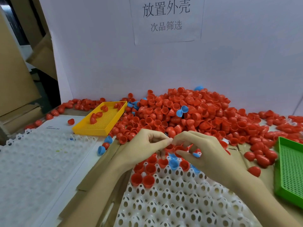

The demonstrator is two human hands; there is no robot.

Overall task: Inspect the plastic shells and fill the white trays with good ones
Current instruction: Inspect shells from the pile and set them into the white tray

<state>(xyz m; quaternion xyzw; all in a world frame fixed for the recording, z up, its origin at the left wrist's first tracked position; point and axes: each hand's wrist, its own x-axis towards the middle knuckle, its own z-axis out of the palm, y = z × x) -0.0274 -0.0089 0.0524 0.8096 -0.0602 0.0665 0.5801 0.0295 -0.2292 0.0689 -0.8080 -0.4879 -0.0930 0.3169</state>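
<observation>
Near rows of the white tray lie open — shell heap blocks behind, green basket crowds right.

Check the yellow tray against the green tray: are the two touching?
Apart. The head view shows the yellow tray at the left of the red shell pile and the green tray at the far right, with the pile and both hands between them.

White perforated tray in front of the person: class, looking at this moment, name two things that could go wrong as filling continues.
1. The large pile of red plastic shells reaches the white perforated tray; loose, uninspected shells might slide into its far cells.
2. Both hands, left hand and right hand, crowd over the seated shells, so a finger could knock one out.
</observation>
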